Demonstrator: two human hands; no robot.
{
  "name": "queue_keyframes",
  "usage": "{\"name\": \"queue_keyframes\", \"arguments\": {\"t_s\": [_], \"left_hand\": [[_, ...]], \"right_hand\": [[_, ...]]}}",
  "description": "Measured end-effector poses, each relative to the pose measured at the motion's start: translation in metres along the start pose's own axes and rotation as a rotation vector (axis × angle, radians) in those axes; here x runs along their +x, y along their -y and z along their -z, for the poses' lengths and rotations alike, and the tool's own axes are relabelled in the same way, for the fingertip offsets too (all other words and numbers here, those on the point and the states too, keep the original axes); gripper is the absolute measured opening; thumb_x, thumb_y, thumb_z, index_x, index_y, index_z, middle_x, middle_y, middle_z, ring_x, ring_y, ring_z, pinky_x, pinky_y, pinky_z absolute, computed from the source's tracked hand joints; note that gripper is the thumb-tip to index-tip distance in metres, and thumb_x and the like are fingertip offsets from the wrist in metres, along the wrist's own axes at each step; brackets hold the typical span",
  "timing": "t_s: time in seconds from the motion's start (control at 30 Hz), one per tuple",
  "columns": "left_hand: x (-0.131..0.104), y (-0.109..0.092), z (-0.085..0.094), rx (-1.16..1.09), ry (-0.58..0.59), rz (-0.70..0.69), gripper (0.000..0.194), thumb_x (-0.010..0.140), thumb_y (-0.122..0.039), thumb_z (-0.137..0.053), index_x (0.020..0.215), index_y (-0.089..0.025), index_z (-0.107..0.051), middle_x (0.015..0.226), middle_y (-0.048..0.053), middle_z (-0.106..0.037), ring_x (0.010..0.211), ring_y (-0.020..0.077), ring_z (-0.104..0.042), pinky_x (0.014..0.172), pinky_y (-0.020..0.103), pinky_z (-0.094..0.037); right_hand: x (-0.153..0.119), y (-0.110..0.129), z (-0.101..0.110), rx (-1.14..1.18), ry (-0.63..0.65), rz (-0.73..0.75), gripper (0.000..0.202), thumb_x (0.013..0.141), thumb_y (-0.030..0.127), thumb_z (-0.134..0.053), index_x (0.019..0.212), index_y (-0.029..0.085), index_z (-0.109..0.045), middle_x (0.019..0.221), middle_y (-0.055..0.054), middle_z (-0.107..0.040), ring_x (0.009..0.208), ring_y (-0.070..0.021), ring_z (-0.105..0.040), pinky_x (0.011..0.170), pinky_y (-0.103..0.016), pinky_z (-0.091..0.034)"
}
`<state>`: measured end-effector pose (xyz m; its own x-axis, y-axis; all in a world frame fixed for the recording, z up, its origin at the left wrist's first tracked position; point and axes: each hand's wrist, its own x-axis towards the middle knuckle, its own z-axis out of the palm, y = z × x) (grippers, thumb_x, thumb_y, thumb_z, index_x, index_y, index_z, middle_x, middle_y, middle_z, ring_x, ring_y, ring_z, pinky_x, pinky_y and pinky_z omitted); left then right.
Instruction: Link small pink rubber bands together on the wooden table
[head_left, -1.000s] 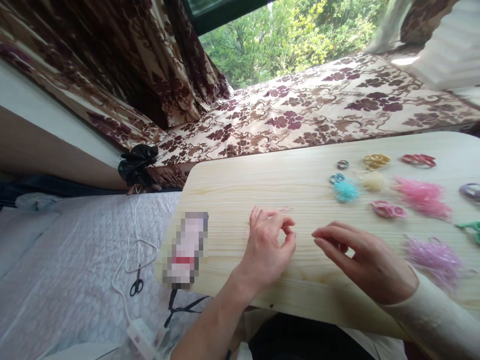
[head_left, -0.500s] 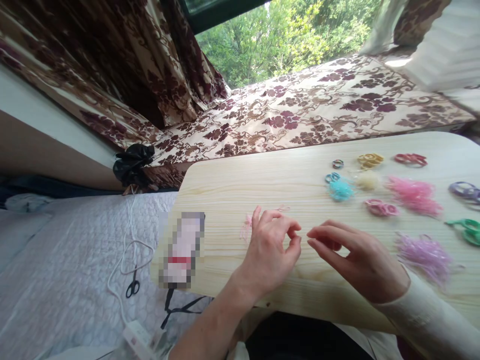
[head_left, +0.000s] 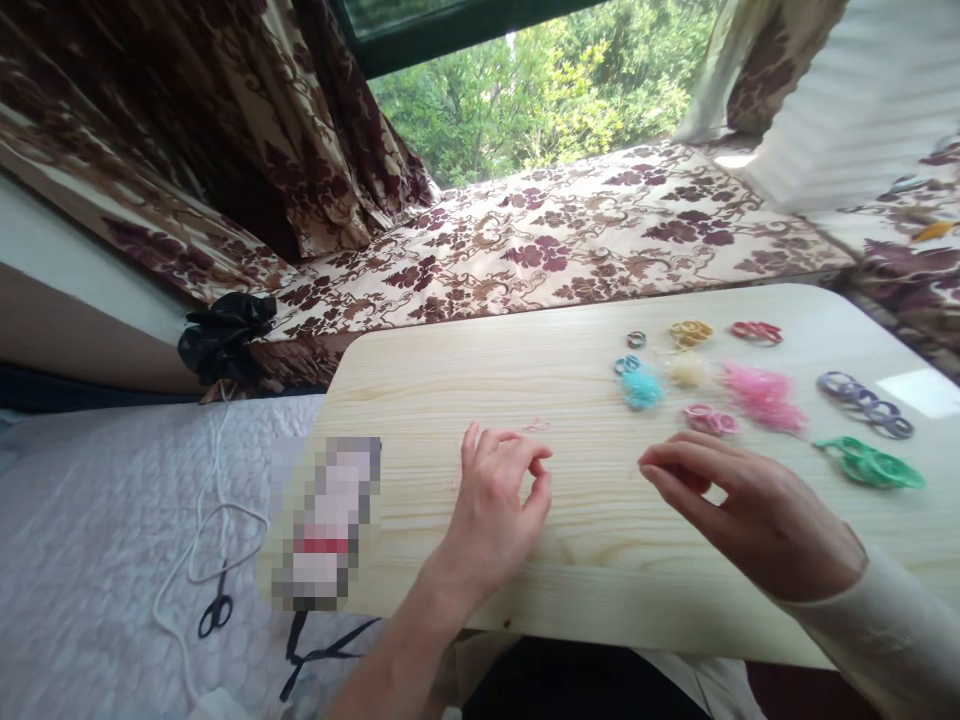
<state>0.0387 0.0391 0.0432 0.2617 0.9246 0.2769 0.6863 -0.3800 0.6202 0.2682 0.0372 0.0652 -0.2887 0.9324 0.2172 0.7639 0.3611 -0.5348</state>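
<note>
My left hand (head_left: 499, 490) hovers over the middle of the table, thumb and index finger curled into a pinch; whatever is between the tips is too small to see. To its right, my right hand (head_left: 757, 505) also pinches thumb against index finger, with nothing I can make out between them. A gap separates the two hands. Just beyond my left hand lie a few thin pink bands (head_left: 535, 425). Nearest to my right hand are the pink hair ties (head_left: 711, 420) and a heap of small bright pink bands (head_left: 765, 397).
Right on the wooden table (head_left: 420, 400) sit turquoise bands (head_left: 641, 388), cream bands (head_left: 687, 371), yellow ties (head_left: 690, 333), red ties (head_left: 756, 332), purple ties (head_left: 866, 404) and green ties (head_left: 870, 463). A blurred-out device (head_left: 330, 525) lies left; scissors (head_left: 216, 615) rest on the bed.
My hands have moved apart, the left going left and the right slightly right. The view has swung right, and my right hand and arm now hide the lilac band heap.
</note>
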Motion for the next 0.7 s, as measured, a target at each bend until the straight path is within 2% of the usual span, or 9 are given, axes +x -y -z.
{"name": "queue_keyframes", "arguments": {"t_s": [0.1,0.2,0.3,0.4,0.57,0.7], "left_hand": [[-0.002,0.009,-0.002,0.061,-0.028,-0.019,0.02,0.087,-0.009,-0.053,0.097,-0.024,-0.062,0.091,0.0,-0.072,0.105,0.0217,-0.06,0.116,0.057,-0.023],[-0.004,0.014,-0.004,0.103,-0.041,-0.03,0.019,0.088,-0.01,-0.054,0.098,-0.023,-0.063,0.096,0.002,-0.072,0.107,0.0229,-0.06,0.115,0.057,-0.024],[-0.005,0.015,-0.006,0.126,-0.058,-0.038,0.018,0.088,-0.011,-0.054,0.097,-0.023,-0.063,0.097,0.002,-0.072,0.108,0.0239,-0.06,0.113,0.057,-0.026],[-0.005,0.016,-0.006,0.139,-0.063,-0.045,0.017,0.089,-0.012,-0.054,0.096,-0.023,-0.063,0.096,0.002,-0.072,0.109,0.0247,-0.06,0.113,0.057,-0.026],[-0.005,0.02,-0.003,0.156,-0.059,-0.041,0.016,0.09,-0.013,-0.053,0.096,-0.023,-0.063,0.096,0.003,-0.073,0.111,0.0253,-0.059,0.112,0.057,-0.026],[-0.006,0.023,-0.002,0.167,-0.069,-0.025,0.015,0.091,-0.014,-0.052,0.096,-0.023,-0.063,0.096,0.003,-0.073,0.11,0.0255,-0.059,0.112,0.056,-0.025]], "right_hand": [[-0.003,-0.018,0.027,-0.117,-0.036,-0.02,0.028,0.092,0.039,-0.046,0.081,0.024,-0.067,0.076,-0.004,-0.07,0.062,-0.0154,-0.06,0.062,-0.03,-0.049],[0.002,-0.042,0.051,-0.214,-0.02,-0.043,0.027,0.091,0.04,-0.05,0.087,0.023,-0.07,0.082,-0.005,-0.072,0.062,-0.0154,-0.061,0.062,-0.03,-0.047],[0.018,-0.067,0.064,-0.291,-0.01,-0.127,0.024,0.088,0.037,-0.053,0.081,0.022,-0.07,0.075,-0.005,-0.072,0.063,-0.0159,-0.061,0.062,-0.029,-0.045],[0.039,-0.091,0.066,-0.376,-0.019,-0.231,0.021,0.084,0.035,-0.056,0.077,0.021,-0.071,0.07,-0.005,-0.07,0.061,-0.0162,-0.061,0.059,-0.028,-0.042],[0.065,-0.121,0.056,-0.431,-0.021,-0.258,0.024,0.083,0.032,-0.054,0.073,0.02,-0.072,0.085,-0.008,-0.073,0.072,-0.0169,-0.063,0.063,-0.028,-0.039],[0.072,-0.132,0.048,-0.45,-0.003,-0.269,0.026,0.082,0.035,-0.054,0.07,0.02,-0.072,0.075,-0.006,-0.07,0.059,-0.0124,-0.055,0.057,-0.027,-0.034]]}}
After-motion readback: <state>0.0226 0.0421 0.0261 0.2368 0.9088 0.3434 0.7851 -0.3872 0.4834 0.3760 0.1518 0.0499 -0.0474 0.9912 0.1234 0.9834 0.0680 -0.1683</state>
